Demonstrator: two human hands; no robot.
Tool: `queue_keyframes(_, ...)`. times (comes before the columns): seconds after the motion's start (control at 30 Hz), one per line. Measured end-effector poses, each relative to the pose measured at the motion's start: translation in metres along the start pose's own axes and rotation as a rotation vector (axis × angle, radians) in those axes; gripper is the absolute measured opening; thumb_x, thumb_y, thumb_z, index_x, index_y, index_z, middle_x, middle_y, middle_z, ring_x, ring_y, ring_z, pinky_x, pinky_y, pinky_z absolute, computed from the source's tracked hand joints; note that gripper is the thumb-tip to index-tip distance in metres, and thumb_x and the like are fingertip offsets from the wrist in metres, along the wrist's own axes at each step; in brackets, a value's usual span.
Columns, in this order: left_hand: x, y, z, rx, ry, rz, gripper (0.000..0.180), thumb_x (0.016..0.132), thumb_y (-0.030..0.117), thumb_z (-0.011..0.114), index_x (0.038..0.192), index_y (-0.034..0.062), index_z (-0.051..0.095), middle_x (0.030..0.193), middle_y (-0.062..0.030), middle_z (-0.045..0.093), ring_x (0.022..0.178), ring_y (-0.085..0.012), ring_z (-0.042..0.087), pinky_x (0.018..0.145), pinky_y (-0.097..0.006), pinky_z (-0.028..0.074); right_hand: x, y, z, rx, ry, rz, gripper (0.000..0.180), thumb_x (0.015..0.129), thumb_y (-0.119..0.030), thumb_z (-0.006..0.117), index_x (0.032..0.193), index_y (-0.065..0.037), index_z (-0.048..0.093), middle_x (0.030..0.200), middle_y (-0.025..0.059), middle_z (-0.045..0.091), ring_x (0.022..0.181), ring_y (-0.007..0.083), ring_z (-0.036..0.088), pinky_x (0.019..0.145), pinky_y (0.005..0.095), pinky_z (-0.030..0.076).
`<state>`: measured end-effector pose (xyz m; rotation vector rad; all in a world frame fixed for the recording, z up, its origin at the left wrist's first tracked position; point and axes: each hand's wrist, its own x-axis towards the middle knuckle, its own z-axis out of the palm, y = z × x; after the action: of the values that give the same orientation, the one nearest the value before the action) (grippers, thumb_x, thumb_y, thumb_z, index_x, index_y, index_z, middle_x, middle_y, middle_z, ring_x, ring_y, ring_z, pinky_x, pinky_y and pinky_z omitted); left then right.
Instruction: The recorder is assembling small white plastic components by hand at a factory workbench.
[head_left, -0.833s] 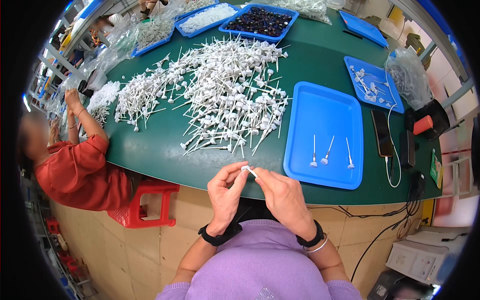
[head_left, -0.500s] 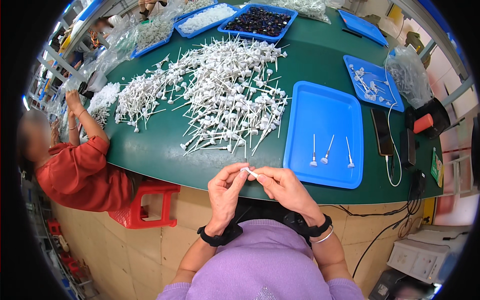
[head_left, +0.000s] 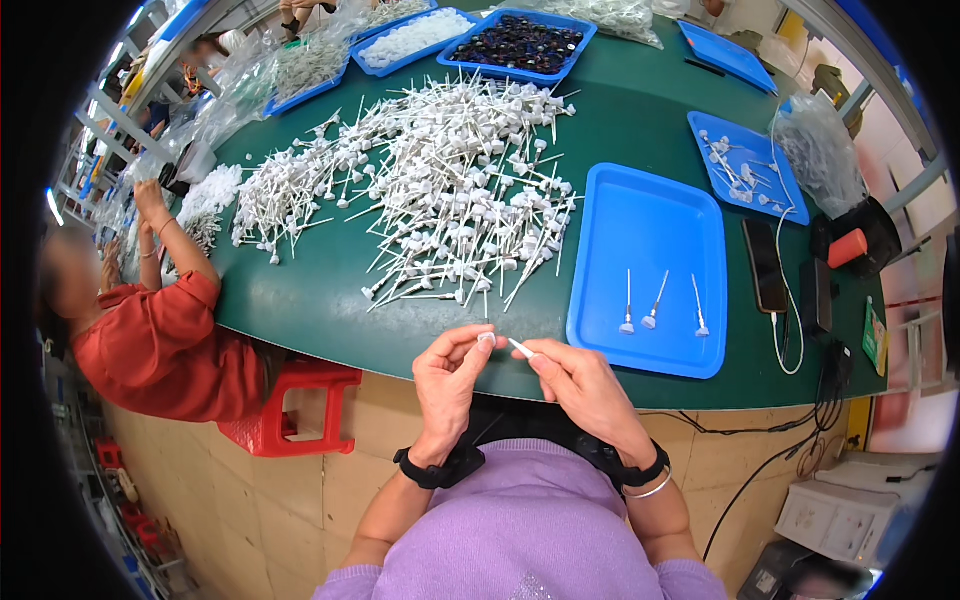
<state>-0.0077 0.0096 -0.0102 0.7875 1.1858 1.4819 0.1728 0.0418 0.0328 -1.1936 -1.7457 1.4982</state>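
Note:
My left hand (head_left: 450,378) and my right hand (head_left: 580,385) meet just below the green table's front edge (head_left: 330,310), pinching a small white plastic piece (head_left: 505,345) between their fingertips. The left fingers hold its capped end, the right fingers its thin tube. A big heap of white tubed pump parts (head_left: 450,190) lies on the table straight ahead. Right of the hands a blue tray (head_left: 650,230) holds three finished white pieces (head_left: 660,305) laid side by side.
A person in a red shirt (head_left: 160,340) works at the table's left end, near a red stool (head_left: 300,405). Blue trays of dark and white parts (head_left: 520,45) stand at the back. A phone (head_left: 765,265), cables and another blue tray (head_left: 745,150) lie at right.
Both hands have stayed together at the table edge, shifting slightly while working the small white piece. The person at left has moved their raised arms a little.

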Motion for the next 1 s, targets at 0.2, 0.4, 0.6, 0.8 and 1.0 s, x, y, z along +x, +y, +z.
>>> queue_keyframes(0.2,0.003,0.001,0.000,0.026,-0.035,-0.068,0.019,0.095,0.007,0.068,0.111,-0.0030,0.068,0.094,-0.0094,0.073,0.089,-0.0148,0.071,0.080,-0.026,0.054,-0.014,0.009,-0.008,0.008,0.104,0.011,0.026,0.104,-0.019,0.053,0.115,-0.001,0.068,0.062,0.0039,0.051,0.056,0.0111,0.050,0.053,0.0293,0.041)
queue_keyframes(0.4,-0.001,0.015,0.016,0.084,-0.049,-0.142,0.017,0.094,0.005,0.067,0.108,-0.0031,0.069,0.094,-0.0112,0.073,0.087,-0.0164,0.072,0.078,-0.027,0.057,-0.025,0.018,-0.018,0.044,0.246,-0.033,0.025,0.104,-0.016,0.053,0.117,-0.001,0.069,0.063,-0.0015,0.052,0.056,0.0056,0.046,0.051,0.0240,0.037)
queue_keyframes(0.6,0.021,0.015,0.076,0.052,-0.373,-0.088,0.023,0.094,0.005,0.068,0.115,-0.0032,0.068,0.107,-0.0119,0.072,0.096,-0.0158,0.069,0.082,-0.027,0.055,-0.050,0.015,-0.037,0.185,0.550,-0.098,0.026,0.105,-0.015,0.053,0.121,0.001,0.066,0.065,-0.0024,0.053,0.055,0.0026,0.041,0.049,0.0201,0.031)
queue_keyframes(0.8,0.046,0.036,0.038,0.670,-0.215,0.368,0.017,0.092,0.007,0.069,0.108,0.0041,0.073,0.097,-0.0074,0.074,0.086,-0.0140,0.068,0.074,-0.028,0.054,-0.060,0.023,-0.058,0.072,0.673,-0.149,0.029,0.105,-0.018,0.055,0.125,0.000,0.065,0.067,-0.0023,0.054,0.053,0.0008,0.038,0.047,0.0186,0.028)
queue_keyframes(1.0,0.062,0.040,-0.040,1.348,-0.129,0.615,0.008,0.084,0.005,0.069,0.092,0.0041,0.071,0.078,-0.0111,0.063,0.075,-0.0322,0.063,0.066,-0.043,0.050,-0.047,0.030,-0.043,0.015,0.567,-0.111,0.025,0.102,-0.013,0.057,0.120,0.002,0.066,0.070,0.0014,0.057,0.058,0.0068,0.049,0.052,0.0238,0.038)
